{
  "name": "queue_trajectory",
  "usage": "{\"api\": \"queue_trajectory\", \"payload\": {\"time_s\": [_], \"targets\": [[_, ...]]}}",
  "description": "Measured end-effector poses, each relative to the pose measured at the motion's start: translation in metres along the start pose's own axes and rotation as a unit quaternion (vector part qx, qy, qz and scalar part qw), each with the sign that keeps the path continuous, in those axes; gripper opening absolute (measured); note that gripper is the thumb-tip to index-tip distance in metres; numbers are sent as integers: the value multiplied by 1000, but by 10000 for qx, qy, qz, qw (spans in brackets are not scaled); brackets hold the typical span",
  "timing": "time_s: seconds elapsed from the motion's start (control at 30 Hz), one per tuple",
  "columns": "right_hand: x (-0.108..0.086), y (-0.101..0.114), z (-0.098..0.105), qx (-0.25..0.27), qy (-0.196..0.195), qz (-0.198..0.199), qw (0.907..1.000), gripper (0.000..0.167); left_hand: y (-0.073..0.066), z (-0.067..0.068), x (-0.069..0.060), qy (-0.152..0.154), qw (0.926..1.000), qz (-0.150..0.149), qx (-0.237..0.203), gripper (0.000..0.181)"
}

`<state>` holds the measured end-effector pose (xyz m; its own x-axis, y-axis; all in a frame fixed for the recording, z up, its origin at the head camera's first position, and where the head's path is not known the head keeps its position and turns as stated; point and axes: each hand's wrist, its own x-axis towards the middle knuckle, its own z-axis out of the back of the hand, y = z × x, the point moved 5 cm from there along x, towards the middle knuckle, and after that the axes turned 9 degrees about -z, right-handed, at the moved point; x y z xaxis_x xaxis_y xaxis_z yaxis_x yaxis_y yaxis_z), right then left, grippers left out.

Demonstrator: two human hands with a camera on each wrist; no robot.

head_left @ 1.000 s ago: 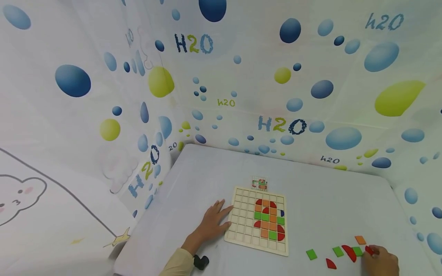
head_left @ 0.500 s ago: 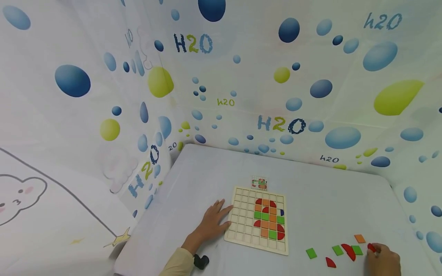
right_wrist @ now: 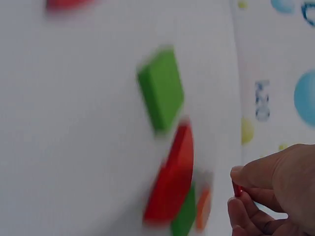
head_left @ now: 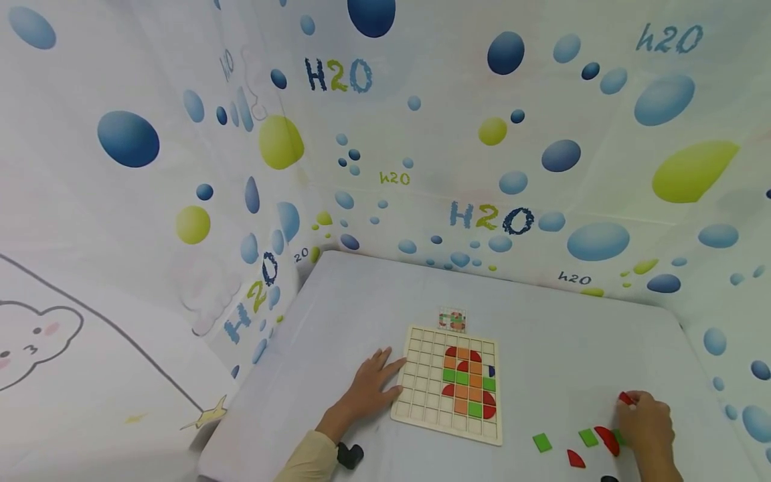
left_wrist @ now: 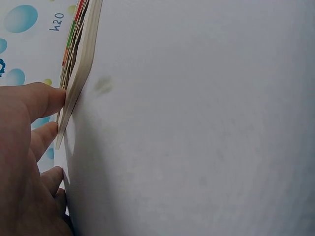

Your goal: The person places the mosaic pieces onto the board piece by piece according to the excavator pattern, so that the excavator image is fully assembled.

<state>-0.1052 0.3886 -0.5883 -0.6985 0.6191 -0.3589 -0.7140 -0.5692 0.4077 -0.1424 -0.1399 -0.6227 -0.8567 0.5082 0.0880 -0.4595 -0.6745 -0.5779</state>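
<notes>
A pale gridded board holds red, orange and green pieces and one dark blue piece, mostly on its right half. My left hand lies with spread fingers at the board's left edge; in the left wrist view the hand touches the rim of the board. My right hand is raised at the right, pinching a small red piece between thumb and fingers. The right wrist view shows that red piece at the fingertips of the hand.
Loose on the table lie green pieces, a red quarter piece and a larger red shape. An orange piece shows in the right wrist view. A small pattern card lies behind the board; a black object sits near the left sleeve.
My right hand has moved up and to the left, lifting the red piece away from the loose pieces, and now hides the orange piece in the head view. My left hand has stayed in place.
</notes>
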Motion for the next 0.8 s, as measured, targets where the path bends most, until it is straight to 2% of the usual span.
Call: {"api": "queue_trajectory", "payload": {"time_s": [0.1, 0.23, 0.3, 0.43, 0.5, 0.63, 0.8], "targets": [[-18, 32, -14, -28, 42, 848, 9964, 44, -1, 1, 0, -2, 10000, 6, -61, 56], [-51, 72, -42, -92, 265, 1819, 9829, 42, -1, 1, 0, 1, 9999, 37, -95, 56], [-69, 89, -59, -108, 424, 2043, 9779, 40, -2, 1, 0, 3, 9999, 60, -86, 56], [-109, 118, -90, -374, 430, 2466, 9674, 33, -1, 0, 0, 8, 9999, 82, -73, 56], [-127, 129, -103, -511, 464, 2726, 9596, 30, 1, -1, 0, 18, 9999, 104, -25, 57], [-158, 144, -126, -630, 406, 3387, 9379, 23, 2, -2, 1, 15, 9999, 105, 36, 57], [-181, 152, -148, -707, 162, 4005, 9134, 18, 1, -2, 2, -38, 10000, 35, 6, 56]]}}
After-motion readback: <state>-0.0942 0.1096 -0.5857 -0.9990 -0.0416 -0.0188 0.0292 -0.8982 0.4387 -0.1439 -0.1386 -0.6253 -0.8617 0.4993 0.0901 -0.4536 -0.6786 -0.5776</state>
